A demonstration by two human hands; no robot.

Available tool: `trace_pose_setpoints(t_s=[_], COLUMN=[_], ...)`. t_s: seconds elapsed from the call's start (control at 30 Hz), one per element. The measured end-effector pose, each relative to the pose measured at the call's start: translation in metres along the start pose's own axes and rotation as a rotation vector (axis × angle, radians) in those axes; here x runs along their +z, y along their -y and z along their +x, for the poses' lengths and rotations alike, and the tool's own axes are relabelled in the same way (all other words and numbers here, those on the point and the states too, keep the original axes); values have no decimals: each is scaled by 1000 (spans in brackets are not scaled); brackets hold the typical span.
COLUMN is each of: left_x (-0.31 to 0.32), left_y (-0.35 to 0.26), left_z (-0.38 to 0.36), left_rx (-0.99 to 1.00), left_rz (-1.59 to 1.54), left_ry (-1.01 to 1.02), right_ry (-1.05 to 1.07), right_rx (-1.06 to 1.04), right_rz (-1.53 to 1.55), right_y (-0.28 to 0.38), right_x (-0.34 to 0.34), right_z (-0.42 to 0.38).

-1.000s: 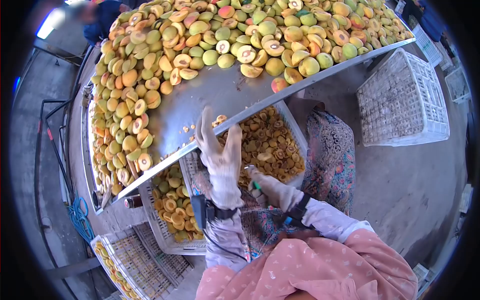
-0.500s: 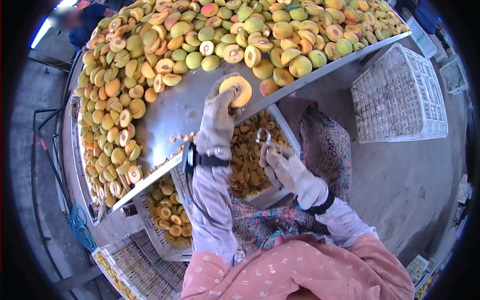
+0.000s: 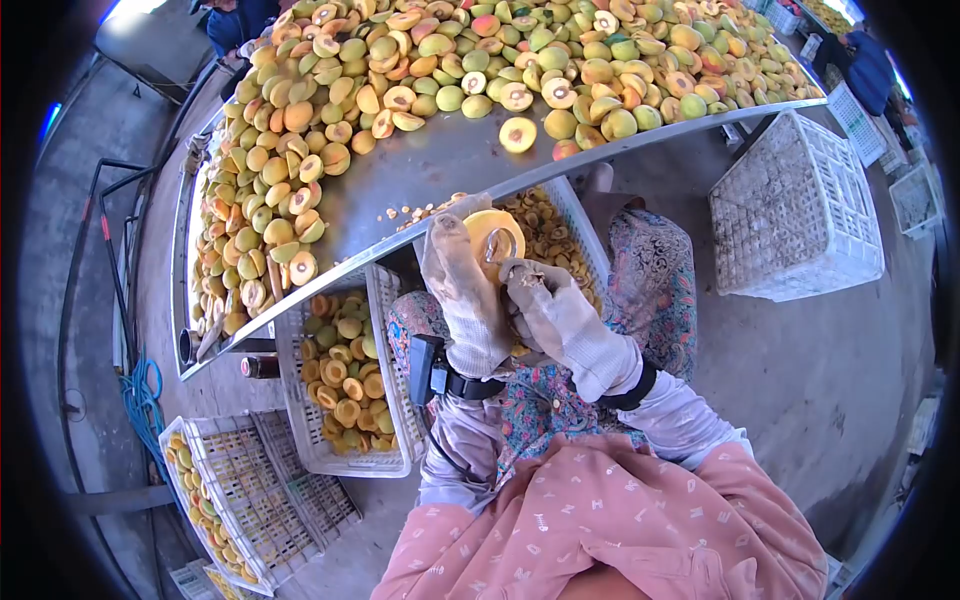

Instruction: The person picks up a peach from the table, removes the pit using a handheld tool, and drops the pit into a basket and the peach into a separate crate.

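My left hand (image 3: 463, 290), in a pale work glove, is closed around a yellow peach half (image 3: 482, 224), its cut face turned up. In my gloved right hand (image 3: 566, 318) is a metal loop tool (image 3: 519, 238). Its ring overlaps the middle of the peach half in the head view. Both hands are close together over my lap, near the front edge of the metal table (image 3: 400, 174). Below and beyond them sits a crate of cut peaches (image 3: 552, 228), partly hidden by my hands.
Halved peaches (image 3: 390, 60) heap across the table's far and left parts. At lower left stands a crate (image 3: 405, 430) of peach halves, with another crate (image 3: 275, 490) beside it. A white crate (image 3: 800, 205) is at right. People (image 3: 240, 25) stand at the far side.
My left hand has drawn the peach half back from over the table towards me. The loop tool now meets it. The view has shifted, and a cut peach lies alone near the heap.
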State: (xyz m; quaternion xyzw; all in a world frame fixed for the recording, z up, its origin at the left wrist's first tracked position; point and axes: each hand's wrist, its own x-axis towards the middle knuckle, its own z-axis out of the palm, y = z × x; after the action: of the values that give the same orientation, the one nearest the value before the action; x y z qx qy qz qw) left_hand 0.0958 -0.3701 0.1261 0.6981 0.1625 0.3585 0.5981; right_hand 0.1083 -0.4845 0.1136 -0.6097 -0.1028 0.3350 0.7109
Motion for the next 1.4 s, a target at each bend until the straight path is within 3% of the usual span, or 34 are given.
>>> trace_pose_setpoints(t_s=[0.1, 0.23, 0.3, 0.33, 0.37, 0.4, 0.43, 0.5, 0.53, 0.57, 0.63, 0.7, 0.77, 0.8, 0.83, 0.87, 0.97, 1.0, 1.03, 1.07, 1.1, 1.13, 1.17, 1.2, 1.23, 1.3, 1.37, 1.4], left_x=[2, -9, -16, -18, -21, -24, -25, -24, -21, -19, -15, -15, -20, -16, -11, -11, -12, -18, -30, -37, -62, -89, -156, -168, -182, -175, -133, -90], left_y=[-15, -39, -42, -44, -45, -47, -45, -38, -33, -31, -26, -22, -11, 2, 3, 5, 5, 4, 14, 29, 36, 45, 115, 96, 70, 72, 69, 47], left_z=[-5, -7, -4, -4, -2, -2, -1, 5, 6, 5, 2, 3, 7, 2, -4, -6, -12, -15, -13, -10, -15, -16, -25, -9, -4, 4, 35, 45], left_rx=[-25, 53, 53, -68, -185, 31, 27, -213, -441, -445, -94, -7, -241, -408, -499, -501, -669, -614, -675, -55, -359, -372, -26, -168, -322, 12, -98, -155], left_rz=[-131, 1, 22, -51, -126, -100, -98, -155, -272, -270, 72, 24, -372, -723, -858, -778, -657, -623, -715, -15, -422, -325, 484, 101, 580, 969, 468, 258], left_ry=[-65, 72, 149, 217, 282, 349, 350, 398, 332, 330, 289, 288, 441, 456, 358, 320, 85, 53, 19, -83, -352, -486, -515, -641, -597, -812, -629, -436], right_ry=[-19, 41, 187, 189, 240, 288, 289, 459, 501, 502, 684, 720, 838, 839, 892, 943, 922, 919, 835, 902, 970, 975, 843, 705, 695, 335, 227, 173], right_rx=[-24, -143, -26, -25, 130, 286, 290, 298, 295, 299, 586, 619, 653, 661, 661, 654, 600, 632, 492, 472, 457, 466, 470, 465, 459, 314, 325, 365], right_rz=[40, 23, -4, -5, 76, 160, 162, 224, 231, 234, 590, 643, 827, 830, 938, 1049, 1049, 1056, 873, 922, 972, 979, 868, 764, 775, 219, 286, 261], right_y=[5, -12, 2, 8, 17, 24, 29, 35, 33, 30, 25, 21, 11, 6, -1, -6, -21, -23, -22, -25, -30, -32, -33, -34, -41, -61, -61, -53], right_x=[10, 3, -1, 0, 1, 2, 2, -2, -2, -4, -9, -11, -11, -10, -7, -4, 0, 5, 11, 11, 8, 3, -5, -9, -10, -13, -17, -22], right_z=[-9, -7, -9, -14, -18, -22, -26, -32, -33, -30, -23, -19, -14, -11, -8, -5, 2, 3, -6, -5, -4, -3, -1, 4, 8, 18, 26, 29])
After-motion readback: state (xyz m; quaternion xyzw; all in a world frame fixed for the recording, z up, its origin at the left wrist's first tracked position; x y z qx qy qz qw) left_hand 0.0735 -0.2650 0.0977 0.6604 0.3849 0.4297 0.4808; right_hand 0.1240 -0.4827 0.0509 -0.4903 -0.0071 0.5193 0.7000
